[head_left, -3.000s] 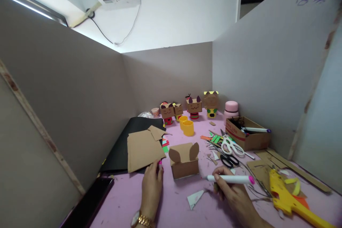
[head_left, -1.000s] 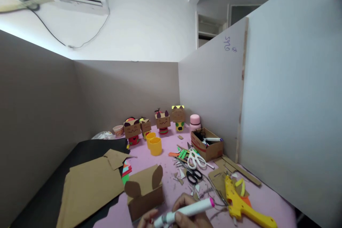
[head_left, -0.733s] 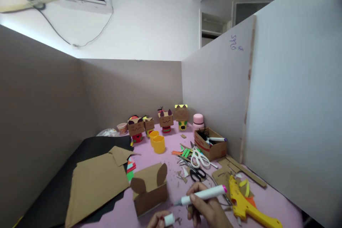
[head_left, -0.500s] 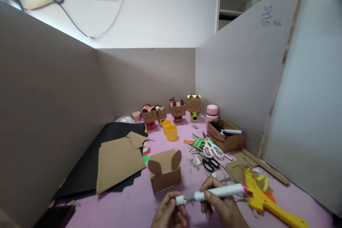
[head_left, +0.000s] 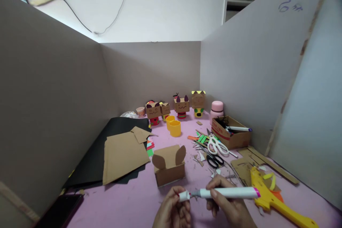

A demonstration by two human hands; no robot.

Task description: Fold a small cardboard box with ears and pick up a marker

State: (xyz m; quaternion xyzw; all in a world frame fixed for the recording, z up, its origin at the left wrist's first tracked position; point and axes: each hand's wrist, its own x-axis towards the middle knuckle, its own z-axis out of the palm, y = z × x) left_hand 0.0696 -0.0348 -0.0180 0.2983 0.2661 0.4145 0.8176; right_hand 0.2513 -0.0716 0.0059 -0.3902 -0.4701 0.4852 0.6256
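Note:
My right hand (head_left: 227,201) grips a white marker (head_left: 232,192) with a pink end, its grey tip section pointing left. Between the thumb and fingers of my left hand (head_left: 172,210) is the marker's white cap (head_left: 184,196), held just off the tip. Whether tip and cap touch is hard to make out. Right behind my hands a small cardboard box with two brown ears (head_left: 169,174) sits on the pink table (head_left: 123,206).
A yellow glue gun (head_left: 280,206) lies at right, near black scissors (head_left: 214,161), white scissors (head_left: 217,146) and paper scraps. Cardboard sheets (head_left: 125,156) rest on black card at left, with a phone (head_left: 61,210) in front. Yellow rings (head_left: 175,129) and cardboard figures (head_left: 181,105) stand farther back.
The view has tilted down and shifted left, so everything sits further right and mostly higher. Cap and marker stay in my hands, with the cap tilted a little differently.

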